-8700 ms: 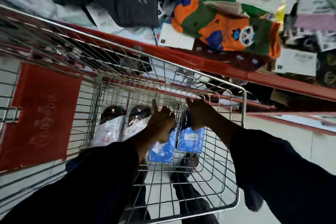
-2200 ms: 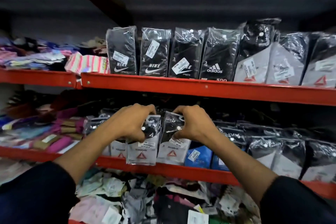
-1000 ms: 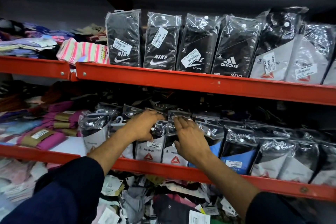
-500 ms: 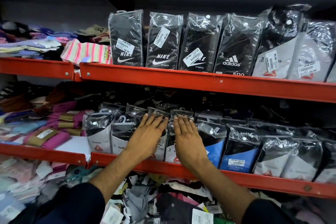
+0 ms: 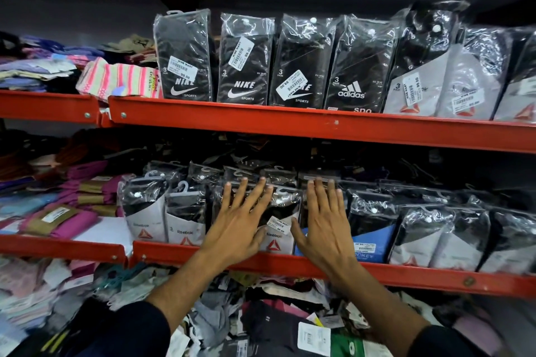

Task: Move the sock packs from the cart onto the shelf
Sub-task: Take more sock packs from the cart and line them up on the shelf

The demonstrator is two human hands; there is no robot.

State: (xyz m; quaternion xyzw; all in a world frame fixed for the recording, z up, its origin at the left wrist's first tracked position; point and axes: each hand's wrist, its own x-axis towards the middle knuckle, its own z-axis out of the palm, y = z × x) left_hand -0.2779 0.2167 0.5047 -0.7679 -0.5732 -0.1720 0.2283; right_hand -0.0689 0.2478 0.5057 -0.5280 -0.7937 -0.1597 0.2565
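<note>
A row of plastic-wrapped sock packs stands upright on the middle red shelf. My left hand lies flat, fingers spread, against the front of a grey-and-black Reebok sock pack. My right hand lies flat with fingers together against the neighbouring blue-and-black pack. Neither hand grips anything. The cart is out of view.
The upper red shelf carries black Nike and Adidas packs and grey Reebok packs. Folded pink, purple and striped socks lie on the shelves to the left. Loose mixed socks fill the bin below the shelf edge.
Both hands carried packs up from the cart, stood them in the middle shelf row, let go and now press flat against the pack fronts. The hands have moved slightly apart.
</note>
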